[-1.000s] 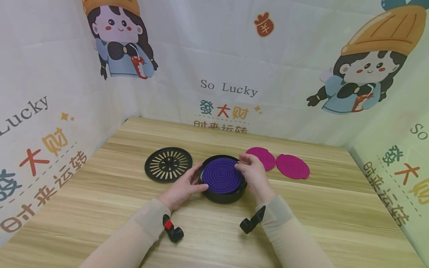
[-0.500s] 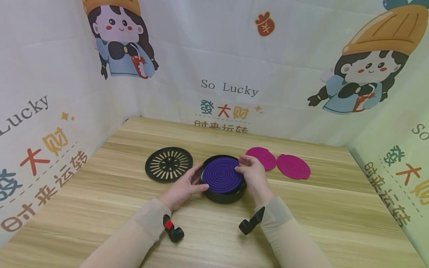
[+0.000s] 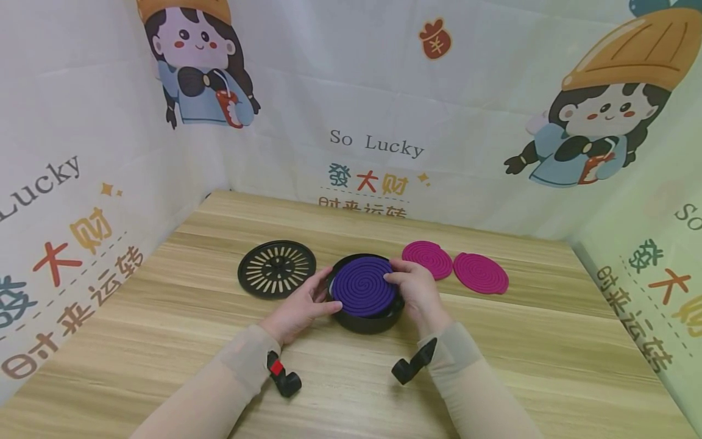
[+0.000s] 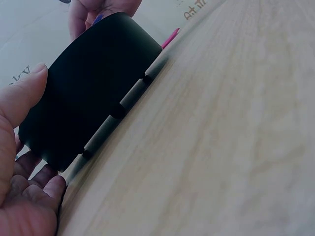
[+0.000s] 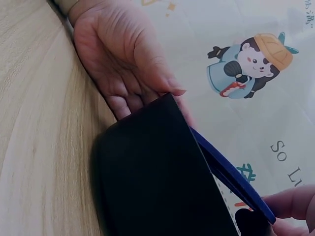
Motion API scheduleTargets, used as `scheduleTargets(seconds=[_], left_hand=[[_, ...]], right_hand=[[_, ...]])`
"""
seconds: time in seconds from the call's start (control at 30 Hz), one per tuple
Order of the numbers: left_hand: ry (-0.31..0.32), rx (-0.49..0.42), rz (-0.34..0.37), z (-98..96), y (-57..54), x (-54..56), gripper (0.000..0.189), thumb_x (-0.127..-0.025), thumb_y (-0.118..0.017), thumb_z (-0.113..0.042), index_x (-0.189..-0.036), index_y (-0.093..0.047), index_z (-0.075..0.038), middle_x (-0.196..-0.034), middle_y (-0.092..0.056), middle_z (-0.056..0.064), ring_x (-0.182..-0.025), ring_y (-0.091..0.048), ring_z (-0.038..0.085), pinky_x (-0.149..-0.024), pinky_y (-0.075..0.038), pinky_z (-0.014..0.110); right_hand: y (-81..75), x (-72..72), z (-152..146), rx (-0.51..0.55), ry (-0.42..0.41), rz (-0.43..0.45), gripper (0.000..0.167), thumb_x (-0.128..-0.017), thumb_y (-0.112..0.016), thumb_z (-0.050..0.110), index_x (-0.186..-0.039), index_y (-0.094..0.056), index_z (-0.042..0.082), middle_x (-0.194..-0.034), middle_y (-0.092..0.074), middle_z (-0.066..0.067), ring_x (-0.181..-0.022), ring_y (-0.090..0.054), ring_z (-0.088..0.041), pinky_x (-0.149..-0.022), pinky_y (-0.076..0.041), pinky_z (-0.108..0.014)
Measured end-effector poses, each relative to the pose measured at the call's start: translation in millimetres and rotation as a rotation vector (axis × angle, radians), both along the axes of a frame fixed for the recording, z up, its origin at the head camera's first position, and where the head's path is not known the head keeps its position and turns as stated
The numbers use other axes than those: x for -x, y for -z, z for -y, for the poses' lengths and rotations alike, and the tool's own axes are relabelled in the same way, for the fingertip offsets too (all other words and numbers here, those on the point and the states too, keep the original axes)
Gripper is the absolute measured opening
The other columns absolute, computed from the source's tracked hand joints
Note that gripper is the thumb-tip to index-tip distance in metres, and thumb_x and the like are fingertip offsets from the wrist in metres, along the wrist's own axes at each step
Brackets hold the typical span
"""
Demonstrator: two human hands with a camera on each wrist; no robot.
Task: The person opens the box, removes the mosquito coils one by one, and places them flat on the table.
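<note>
A purple spiral mosquito coil (image 3: 364, 286) lies slanted in the mouth of a round black mosquito-coil box (image 3: 366, 323). Its raised right edge shows above the rim in the right wrist view. My right hand (image 3: 419, 289) pinches that edge of the coil (image 5: 236, 182) between thumb and finger. On the box's other side, my left hand (image 3: 296, 310) grips the wall, thumb near the rim and fingers curled around the side (image 4: 42, 184). The box (image 4: 88, 83) stands on the table. Its inside is mostly hidden by the coil.
A slotted black lid (image 3: 276, 269) lies flat left of the box. Two pink mosquito coils, one nearer (image 3: 428, 259) and one farther right (image 3: 481, 272), lie behind my right hand. Printed cloth walls (image 3: 373, 97) close off the wooden table (image 3: 340, 390) at the back and sides.
My right fingers have shifted slightly along the edge of the purple coil. My left hand and the box stay in place.
</note>
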State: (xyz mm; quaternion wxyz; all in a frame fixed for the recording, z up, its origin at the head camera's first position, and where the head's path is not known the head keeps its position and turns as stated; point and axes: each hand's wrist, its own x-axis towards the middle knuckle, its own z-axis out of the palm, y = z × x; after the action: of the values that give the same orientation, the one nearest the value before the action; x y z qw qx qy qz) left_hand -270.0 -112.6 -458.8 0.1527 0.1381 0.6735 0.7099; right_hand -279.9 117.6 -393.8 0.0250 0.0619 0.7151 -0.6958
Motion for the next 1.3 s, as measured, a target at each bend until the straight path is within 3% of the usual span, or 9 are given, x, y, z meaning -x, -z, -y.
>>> scheduleTargets(seconds=[0.2,0.33,0.47,0.57,0.67,1.0,1.3], left_hand=[[0.007,-0.002,-0.007,-0.1,0.3,0.2,0.092,-0.086,-0.071,-0.008,-0.155,-0.011,-0.01,-0.161,-0.007,0.011,-0.146,-0.008,0.027,-0.117,-0.018,0.037],[0.004,0.0,-0.01,-0.2,0.4,0.4,0.091,-0.086,-0.071,-0.007,-0.155,-0.012,-0.011,-0.16,-0.007,0.011,-0.146,-0.009,0.027,-0.116,-0.019,0.037],[-0.002,0.001,-0.011,-0.3,0.2,0.7,0.091,-0.086,-0.071,-0.006,-0.155,-0.012,-0.01,-0.16,-0.008,0.011,-0.146,-0.01,0.027,-0.116,-0.019,0.037],[-0.004,0.003,-0.01,-0.3,0.2,0.8,0.092,-0.086,-0.072,-0.006,-0.155,-0.012,-0.01,-0.16,-0.008,0.011,-0.146,-0.01,0.027,-0.116,-0.019,0.037],[-0.005,0.005,-0.009,-0.2,0.3,0.7,0.092,-0.086,-0.072,-0.006,-0.155,-0.012,-0.011,-0.16,-0.008,0.012,-0.146,-0.01,0.027,-0.116,-0.019,0.038],[-0.011,0.017,-0.017,-0.7,0.7,0.8,0.091,-0.085,-0.072,-0.007,-0.155,-0.013,-0.011,-0.16,-0.008,0.012,-0.146,-0.01,0.028,-0.116,-0.019,0.038],[-0.014,0.02,-0.022,-0.9,-1.2,0.3,0.091,-0.085,-0.072,-0.006,-0.155,-0.012,-0.009,-0.16,-0.007,0.012,-0.146,-0.009,0.027,-0.117,-0.018,0.037]], right_hand=[[-0.8,-0.7,-0.8,0.0,-0.019,0.01,0.045,-0.086,-0.056,-0.009,-0.131,-0.053,-0.009,-0.131,-0.054,-0.025,-0.116,-0.051,-0.026,-0.104,-0.041,-0.037],[-0.8,-0.8,-2.8,-0.005,-0.036,0.012,0.045,-0.087,-0.056,-0.008,-0.131,-0.053,-0.008,-0.13,-0.055,-0.024,-0.11,-0.053,-0.022,-0.092,-0.046,-0.026],[-1.2,-1.0,-4.9,0.035,-0.061,0.016,0.046,-0.087,-0.055,-0.01,-0.133,-0.05,-0.008,-0.124,-0.057,-0.022,-0.091,-0.058,-0.011,-0.073,-0.049,-0.016],[-1.8,-1.1,-6.0,0.069,-0.087,0.025,0.049,-0.087,-0.053,-0.011,-0.135,-0.047,-0.009,-0.114,-0.06,-0.017,-0.077,-0.059,-0.005,-0.064,-0.051,-0.015],[-1.7,-1.5,-7.0,0.076,-0.107,0.031,0.05,-0.087,-0.053,-0.012,-0.136,-0.046,-0.008,-0.105,-0.061,-0.012,-0.071,-0.06,-0.006,-0.061,-0.053,-0.018],[-3.1,-3.7,-8.2,0.028,-0.113,0.044,0.051,-0.089,-0.056,-0.007,-0.138,-0.045,-0.003,-0.109,-0.063,-0.013,-0.068,-0.06,-0.007,-0.053,-0.051,-0.019],[-2.5,-4.8,-9.3,0.058,-0.114,0.047,0.049,-0.09,-0.057,-0.006,-0.137,-0.046,-0.002,-0.097,-0.062,-0.005,-0.062,-0.06,-0.008,-0.049,-0.051,-0.02]])
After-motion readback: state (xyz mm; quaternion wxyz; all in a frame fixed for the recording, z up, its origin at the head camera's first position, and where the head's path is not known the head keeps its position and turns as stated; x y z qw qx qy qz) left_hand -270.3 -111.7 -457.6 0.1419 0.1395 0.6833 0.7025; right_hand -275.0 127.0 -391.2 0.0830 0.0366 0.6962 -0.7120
